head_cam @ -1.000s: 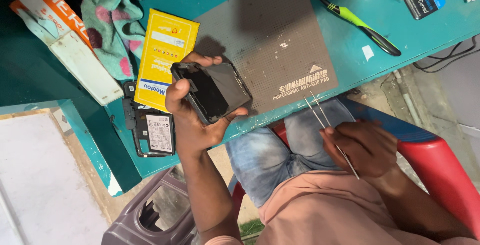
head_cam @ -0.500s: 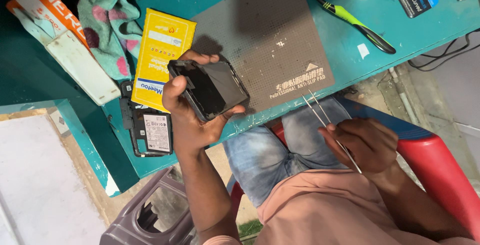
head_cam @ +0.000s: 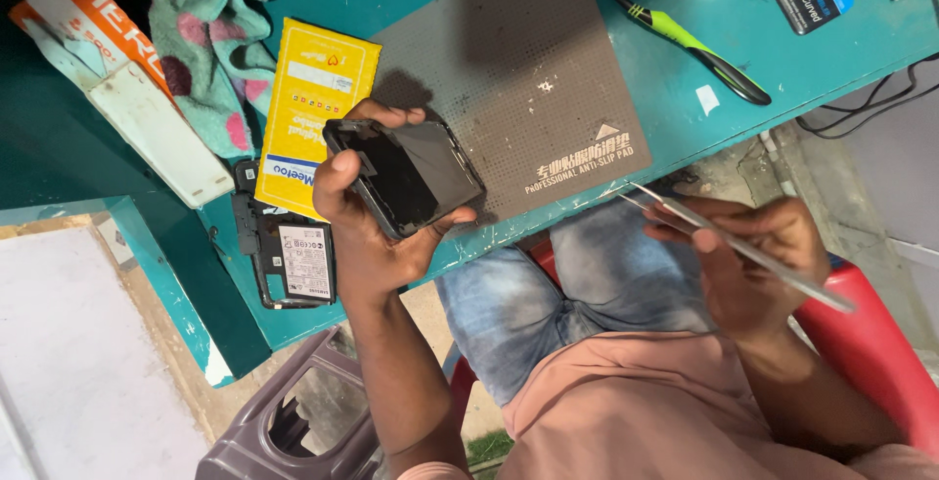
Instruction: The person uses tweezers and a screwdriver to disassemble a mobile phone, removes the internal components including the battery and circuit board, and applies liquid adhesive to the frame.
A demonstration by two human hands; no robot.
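I see the left hand (head_cam: 367,230) wrapped around a dark phone (head_cam: 406,177), fingers curled on its edges, holding it above the near edge of the grey mat (head_cam: 528,79) on the teal table (head_cam: 802,59). The right hand (head_cam: 748,260) pinches metal tweezers (head_cam: 724,240) over the lap, fingers closed on them.
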